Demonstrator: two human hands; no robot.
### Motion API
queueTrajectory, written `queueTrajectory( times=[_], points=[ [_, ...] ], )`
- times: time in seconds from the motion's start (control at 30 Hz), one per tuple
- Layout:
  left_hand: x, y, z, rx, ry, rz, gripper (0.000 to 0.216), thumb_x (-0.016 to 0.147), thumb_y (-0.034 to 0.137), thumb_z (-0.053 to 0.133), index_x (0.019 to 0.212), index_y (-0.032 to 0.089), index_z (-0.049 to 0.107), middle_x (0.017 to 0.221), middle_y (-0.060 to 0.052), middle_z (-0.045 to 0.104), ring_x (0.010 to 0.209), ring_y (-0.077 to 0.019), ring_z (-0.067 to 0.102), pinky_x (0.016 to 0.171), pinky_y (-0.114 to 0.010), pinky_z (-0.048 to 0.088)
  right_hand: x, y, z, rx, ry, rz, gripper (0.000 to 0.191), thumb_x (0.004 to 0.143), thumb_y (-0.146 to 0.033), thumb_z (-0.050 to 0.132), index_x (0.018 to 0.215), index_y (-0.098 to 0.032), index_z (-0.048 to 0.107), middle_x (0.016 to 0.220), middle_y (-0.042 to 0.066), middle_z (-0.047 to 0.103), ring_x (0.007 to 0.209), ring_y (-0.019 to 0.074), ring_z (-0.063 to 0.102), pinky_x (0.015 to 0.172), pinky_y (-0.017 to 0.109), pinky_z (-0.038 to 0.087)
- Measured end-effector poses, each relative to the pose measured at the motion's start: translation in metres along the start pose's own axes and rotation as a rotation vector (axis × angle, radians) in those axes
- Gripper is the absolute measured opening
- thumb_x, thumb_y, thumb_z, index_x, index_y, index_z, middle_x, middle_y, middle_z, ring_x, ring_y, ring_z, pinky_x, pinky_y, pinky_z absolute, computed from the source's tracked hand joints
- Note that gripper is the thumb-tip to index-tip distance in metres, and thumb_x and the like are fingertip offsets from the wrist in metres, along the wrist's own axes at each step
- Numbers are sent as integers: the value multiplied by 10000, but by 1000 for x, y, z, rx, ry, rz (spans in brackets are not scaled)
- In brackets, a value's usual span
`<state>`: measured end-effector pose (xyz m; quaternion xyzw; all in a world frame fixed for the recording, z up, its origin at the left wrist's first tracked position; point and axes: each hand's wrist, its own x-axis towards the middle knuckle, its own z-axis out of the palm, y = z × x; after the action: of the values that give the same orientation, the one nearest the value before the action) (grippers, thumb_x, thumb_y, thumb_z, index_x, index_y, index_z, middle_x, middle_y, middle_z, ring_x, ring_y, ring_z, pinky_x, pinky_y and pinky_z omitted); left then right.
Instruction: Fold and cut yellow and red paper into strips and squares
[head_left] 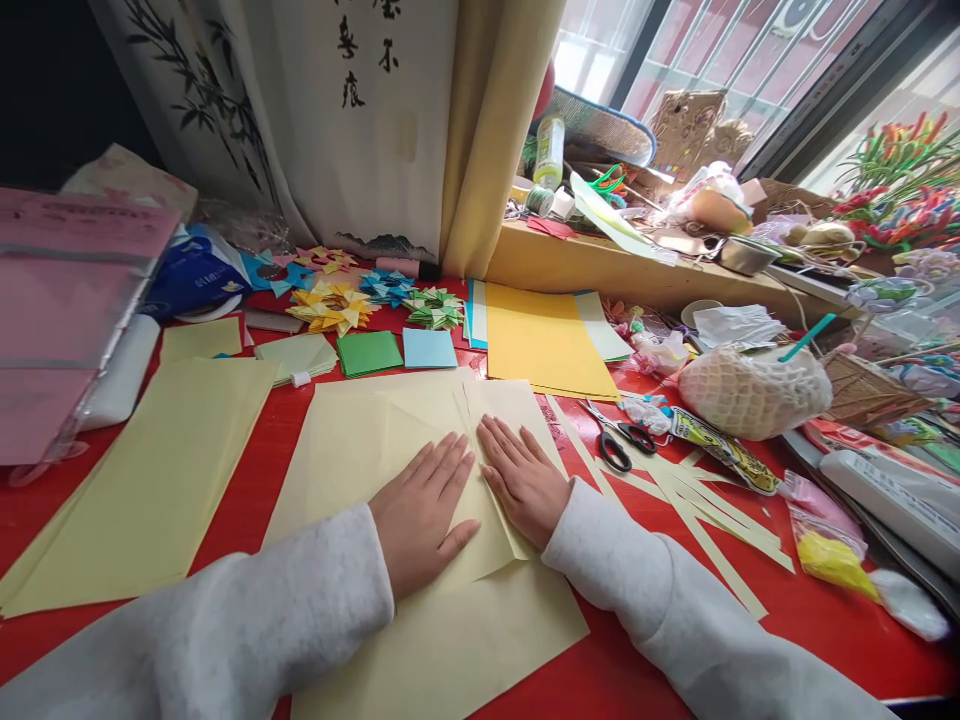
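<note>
Head view: both hands lay palm-down on a pale yellow sheet (375,440) at the middle of the red desk (247,500). The left hand (424,510) was flat, its grip fully open, fingers together and pointing toward 12 o'clock, closed on nothing. The right hand (525,480) lay just beside it at 3 o'clock, also spread flat with an open grip. Its fingers rested on a flap folded over at the sheet's right edge. The thumbs nearly met over the fold line. The sheet lay on a second sheet (465,640) of the same colour, which stuck out toward 6 o'clock.

Judged from this, the step in hand was pressing a fold flat. Any further move on the sheet would call for one palm holding the flap still while the other ran along the crease, so the loose under sheet did not slide.

From the hands, scissors (622,440) lay near at 2 o'clock, touching cut strips (697,510) that fanned out toward 4 o'clock. A deeper yellow stack (544,340) sat at 12 o'clock. Green (369,352) and blue (429,347) squares lay at 11 o'clock, with folded stars (334,305) beyond them. More pale sheets (150,480) lay at 9 o'clock. A net bag (750,390) sat well apart at 2 o'clock.
</note>
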<state>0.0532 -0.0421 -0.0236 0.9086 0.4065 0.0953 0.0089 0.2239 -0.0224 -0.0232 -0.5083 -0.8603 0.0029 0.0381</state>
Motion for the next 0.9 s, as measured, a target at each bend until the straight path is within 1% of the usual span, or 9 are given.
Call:
queueTrajectory(
  times=[0.07,0.2,0.33,0.5,0.63,0.73,0.9],
  points=[
    [0,0,1,4,-8,17,570,792,418,248,1247,75,251,1320,-109,235,1219,-215,133,991,-375,161,-3,3,-2,35,-18,-41,468,851,-293,149,1284,-115,149,1342,54,138,1230,140,81,997,375,153],
    [0,0,3,-5,1,-2,589,788,447,230,1251,82,240,1320,-100,241,1217,-209,142,991,-366,158,-11,4,-4,45,-47,-131,474,849,-308,171,1285,-123,146,1344,46,129,1231,142,75,1000,368,148],
    [-1,2,4,-14,18,-15,577,789,433,241,1247,83,247,1324,-101,230,1219,-214,132,990,-369,157,-14,1,-3,6,-31,-113,483,846,-304,178,1288,-113,131,1345,56,113,1232,156,66,1000,382,138],
    [-1,5,5,-35,58,-30,569,781,420,273,1239,84,258,1320,-108,240,1216,-224,142,985,-377,168,-13,-2,-8,-10,-19,-109,474,844,-284,195,1287,-125,138,1340,57,144,1230,155,91,996,377,162],
    [-2,10,5,-27,72,-71,569,781,414,277,1238,77,264,1317,-114,245,1215,-230,144,983,-384,169,-13,-2,-11,-15,-34,-99,473,841,-269,205,1285,-117,149,1339,60,148,1229,162,94,997,379,158],
    [-3,11,4,-31,83,-87,567,781,407,282,1239,74,264,1314,-115,249,1211,-236,158,982,-384,175,-13,-2,-10,-10,-21,-103,475,838,-265,215,1285,-118,149,1338,62,154,1229,164,101,996,378,161],
    [-2,5,0,-24,7,-32,587,786,433,260,1251,75,242,1319,-125,230,1208,-245,167,967,-393,211,-12,1,-8,20,-27,-105,476,840,-270,216,1285,-115,148,1339,61,148,1229,162,94,998,381,158]
  ],
)
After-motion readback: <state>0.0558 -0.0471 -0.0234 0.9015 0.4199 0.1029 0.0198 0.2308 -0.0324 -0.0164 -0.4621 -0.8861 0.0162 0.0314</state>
